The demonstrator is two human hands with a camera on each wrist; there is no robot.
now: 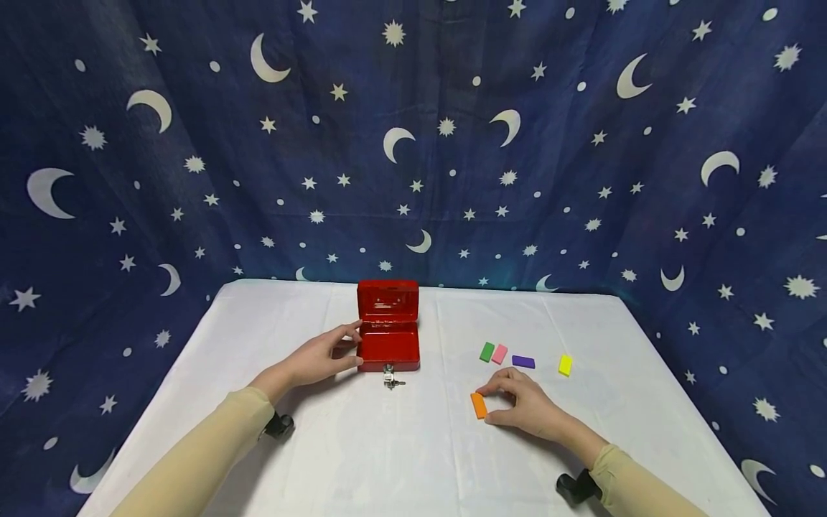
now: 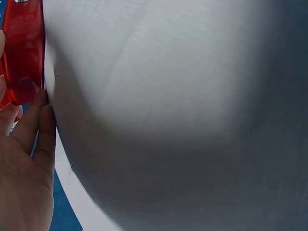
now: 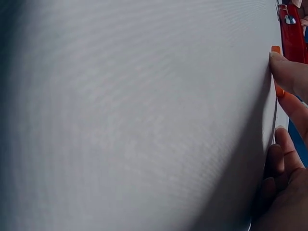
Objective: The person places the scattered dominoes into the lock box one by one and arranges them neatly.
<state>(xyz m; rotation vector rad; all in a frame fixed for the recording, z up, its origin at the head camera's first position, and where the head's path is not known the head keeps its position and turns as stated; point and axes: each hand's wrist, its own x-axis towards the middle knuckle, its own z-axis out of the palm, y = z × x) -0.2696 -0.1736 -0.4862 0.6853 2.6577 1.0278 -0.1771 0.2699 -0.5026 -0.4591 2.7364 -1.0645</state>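
Note:
A red metal cash box stands with its lid raised, and a key hangs at the lock on its front. My left hand touches the box's left side, thumb at the front corner and index finger near the hinge. In the left wrist view its fairly straight fingers lie along the red wall. My right hand pinches an orange block by its two ends, between thumb and index finger. The right wrist view shows the orange block partly behind the thumb, the other fingers curled beneath.
Beyond the right hand lie a green block, a pink block, a purple block and a yellow block. A white cloth covers the table. A dark blue curtain with moons and stars hangs behind it.

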